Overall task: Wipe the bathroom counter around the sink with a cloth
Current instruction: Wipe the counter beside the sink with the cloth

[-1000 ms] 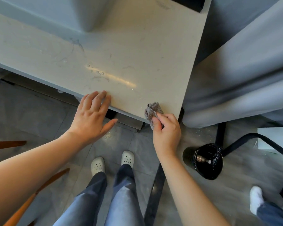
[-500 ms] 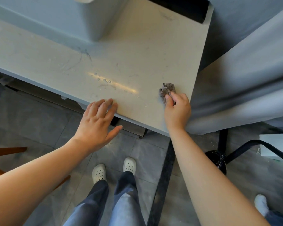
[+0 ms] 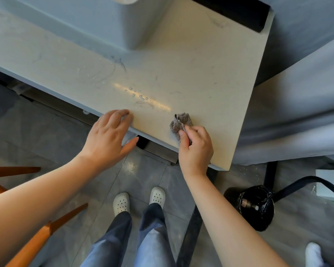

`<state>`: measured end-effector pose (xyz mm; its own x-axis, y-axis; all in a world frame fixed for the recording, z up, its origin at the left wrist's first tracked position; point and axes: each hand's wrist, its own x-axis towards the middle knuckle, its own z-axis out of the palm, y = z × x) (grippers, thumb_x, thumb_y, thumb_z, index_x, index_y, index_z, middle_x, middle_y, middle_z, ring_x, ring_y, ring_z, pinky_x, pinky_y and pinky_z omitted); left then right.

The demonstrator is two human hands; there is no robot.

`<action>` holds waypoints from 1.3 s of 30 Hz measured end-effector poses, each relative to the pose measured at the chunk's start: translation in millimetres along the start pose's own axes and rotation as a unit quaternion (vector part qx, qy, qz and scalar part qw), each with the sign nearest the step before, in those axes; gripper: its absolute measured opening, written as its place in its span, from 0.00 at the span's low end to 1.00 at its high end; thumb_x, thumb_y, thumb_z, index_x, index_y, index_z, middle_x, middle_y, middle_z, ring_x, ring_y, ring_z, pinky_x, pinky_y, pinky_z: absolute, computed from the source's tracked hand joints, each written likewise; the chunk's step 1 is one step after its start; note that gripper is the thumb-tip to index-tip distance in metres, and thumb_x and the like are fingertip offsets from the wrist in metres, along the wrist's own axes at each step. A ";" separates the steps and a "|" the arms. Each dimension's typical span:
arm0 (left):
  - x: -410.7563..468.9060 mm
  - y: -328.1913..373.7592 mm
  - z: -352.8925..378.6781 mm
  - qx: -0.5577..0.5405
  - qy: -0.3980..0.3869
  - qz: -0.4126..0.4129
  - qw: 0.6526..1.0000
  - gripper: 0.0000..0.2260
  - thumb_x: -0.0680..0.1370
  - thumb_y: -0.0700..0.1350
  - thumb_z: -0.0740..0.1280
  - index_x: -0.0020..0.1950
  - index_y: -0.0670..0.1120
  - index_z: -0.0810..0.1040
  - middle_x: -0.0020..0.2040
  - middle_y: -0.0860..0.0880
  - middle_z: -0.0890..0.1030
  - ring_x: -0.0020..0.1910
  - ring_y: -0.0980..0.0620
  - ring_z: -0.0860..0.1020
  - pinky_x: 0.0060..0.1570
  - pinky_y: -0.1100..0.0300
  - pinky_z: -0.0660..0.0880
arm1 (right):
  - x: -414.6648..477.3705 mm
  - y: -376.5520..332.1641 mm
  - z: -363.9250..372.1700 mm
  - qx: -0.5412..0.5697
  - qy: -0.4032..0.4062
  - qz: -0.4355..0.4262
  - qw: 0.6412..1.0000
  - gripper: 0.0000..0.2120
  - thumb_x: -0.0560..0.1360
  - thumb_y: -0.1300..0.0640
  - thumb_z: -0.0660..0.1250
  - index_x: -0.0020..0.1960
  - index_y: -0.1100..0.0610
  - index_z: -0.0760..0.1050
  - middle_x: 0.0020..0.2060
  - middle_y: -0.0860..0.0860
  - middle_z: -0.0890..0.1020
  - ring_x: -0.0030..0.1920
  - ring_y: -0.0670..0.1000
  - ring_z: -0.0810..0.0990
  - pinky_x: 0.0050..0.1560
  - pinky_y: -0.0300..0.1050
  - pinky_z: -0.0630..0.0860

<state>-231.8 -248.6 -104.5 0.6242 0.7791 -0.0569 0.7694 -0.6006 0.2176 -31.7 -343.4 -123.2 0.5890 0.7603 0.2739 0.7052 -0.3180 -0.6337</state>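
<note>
At the far left, wooden chair legs point(image 3: 14, 170) stand on the grey floor tiles, apart from the work. Next comes the left hand point(image 3: 108, 137), spread flat and holding nothing; its fingertips point(image 3: 123, 112) rest on the front edge of the counter point(image 3: 210, 64), with the thumb hanging below the lip, apparently as a brace. Just beyond those fingers, a cluster of water droplets point(image 3: 139, 95) sits in a bright glare streak, and farther up and left, thin hairs and smudges point(image 3: 118, 63) lie near the foot of the sink basin point(image 3: 123, 22). Marks like these suggest that stretch has not been wiped.

To the right of the droplets, the cloth point(image 3: 181, 123), a small grey bunched rag, is pressed to the counter near its front edge. The right hand point(image 3: 196, 149) grips the cloth's near end, fingers curled closed around it, thumb on top. Right of the cloth the surface toward the counter's right edge looks fairly free of drops, though faint specks and a scribble-like mark near the back corner show. A grey curtain point(image 3: 297, 103) hangs beside the counter, and a black lined bin point(image 3: 255, 207) stands on the floor below.

Judged from this, the wiping is at an early stage: the drops, the hairs and the whole strip left of the sink are still to do
</note>
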 end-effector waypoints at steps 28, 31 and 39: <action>12.7 -36.7 12.1 0.006 0.049 -0.046 0.998 0.34 0.77 0.64 0.53 0.72 0.39 0.66 0.68 0.41 0.69 0.68 0.40 0.65 0.68 0.44 0.62 | 70.8 -11.6 32.6 0.016 0.006 0.051 0.999 0.08 0.74 0.58 0.68 0.50 0.60 0.82 0.40 0.49 0.76 0.39 0.51 0.75 0.37 0.40 0.67; 12.1 -37.9 11.7 0.006 0.048 -0.039 0.998 0.33 0.78 0.63 0.53 0.72 0.39 0.66 0.68 0.41 0.69 0.67 0.40 0.65 0.67 0.45 0.62 | 54.9 -25.7 38.5 0.022 -0.011 0.018 1.000 0.08 0.73 0.59 0.70 0.50 0.60 0.82 0.41 0.51 0.79 0.39 0.49 0.75 0.38 0.38 0.66; 18.2 -53.1 -3.5 -0.051 0.047 -0.020 0.997 0.27 0.78 0.58 0.53 0.69 0.42 0.72 0.64 0.44 0.73 0.64 0.42 0.69 0.63 0.45 0.67 | 6.3 -48.1 43.0 0.035 -0.057 -0.047 0.997 0.08 0.72 0.58 0.69 0.49 0.59 0.82 0.40 0.50 0.80 0.40 0.50 0.78 0.38 0.38 0.71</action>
<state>-261.7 -201.9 -113.7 0.5740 0.8185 0.0228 0.7731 -0.5509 0.3143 -78.9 -298.9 -122.1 0.4701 0.8456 0.2530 0.7233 -0.2048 -0.6595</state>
